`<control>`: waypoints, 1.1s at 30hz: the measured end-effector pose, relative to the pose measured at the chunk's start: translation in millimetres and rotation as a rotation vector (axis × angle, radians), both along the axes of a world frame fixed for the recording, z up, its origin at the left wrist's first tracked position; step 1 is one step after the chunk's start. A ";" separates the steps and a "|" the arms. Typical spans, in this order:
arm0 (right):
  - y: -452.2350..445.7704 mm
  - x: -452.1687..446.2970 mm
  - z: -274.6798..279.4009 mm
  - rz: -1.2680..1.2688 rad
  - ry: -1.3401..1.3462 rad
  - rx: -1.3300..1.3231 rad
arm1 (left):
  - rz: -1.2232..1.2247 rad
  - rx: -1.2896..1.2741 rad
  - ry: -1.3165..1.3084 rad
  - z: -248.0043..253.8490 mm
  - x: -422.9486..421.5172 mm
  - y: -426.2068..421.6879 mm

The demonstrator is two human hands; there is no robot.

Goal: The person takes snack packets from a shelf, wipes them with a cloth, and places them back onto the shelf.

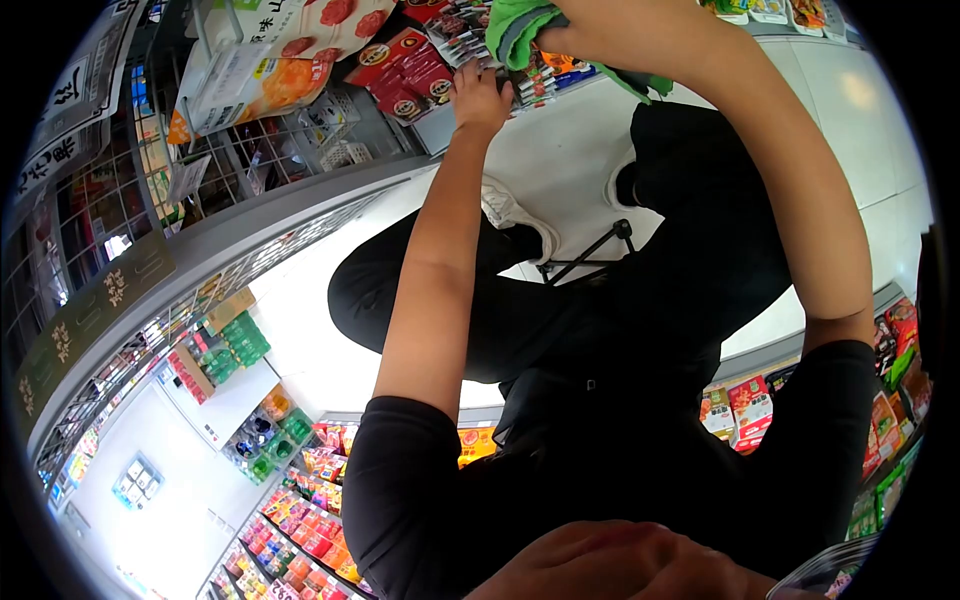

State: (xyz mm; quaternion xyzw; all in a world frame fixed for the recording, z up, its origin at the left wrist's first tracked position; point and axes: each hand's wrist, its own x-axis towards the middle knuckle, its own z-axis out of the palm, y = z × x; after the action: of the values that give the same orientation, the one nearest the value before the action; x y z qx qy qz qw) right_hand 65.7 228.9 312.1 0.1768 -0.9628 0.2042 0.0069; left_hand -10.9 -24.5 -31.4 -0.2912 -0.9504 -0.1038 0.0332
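Note:
My left hand (480, 102) rests at the shelf's front edge, against a row of small shiny packets (462, 42). Its fingers are apart, and I see nothing gripped in them. Beside it lie dark red packets (412, 78). A crumpled green cloth (518, 32) is gripped by my right hand (568, 36) over the same shelf, a little to the right of my left hand. The frame's top edge cuts off part of that hand, and the cloth covers some of its fingers. More small packets (538, 82) show below the cloth.
A wire-mesh rack (230, 205) with large food bags (270, 85) stands at the left. Black folding-stool legs (585, 258) show between my legs on the white floor (560, 165). Snack shelves (300, 520) and bottle packs (240, 340) appear lower left; boxed goods (748, 400) appear at the right.

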 end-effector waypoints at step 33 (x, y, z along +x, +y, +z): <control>2.7 -0.3 -4.3 0.020 0.008 -0.043 | -0.026 -0.275 -0.227 10.9 -2.4 11.0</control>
State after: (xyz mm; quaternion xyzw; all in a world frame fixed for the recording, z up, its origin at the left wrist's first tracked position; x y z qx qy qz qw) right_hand 65.3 231.5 307.8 0.1870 -0.9564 0.2240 0.0125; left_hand -13.3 -13.4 -20.5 -0.2919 -0.9494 -0.0052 -0.1157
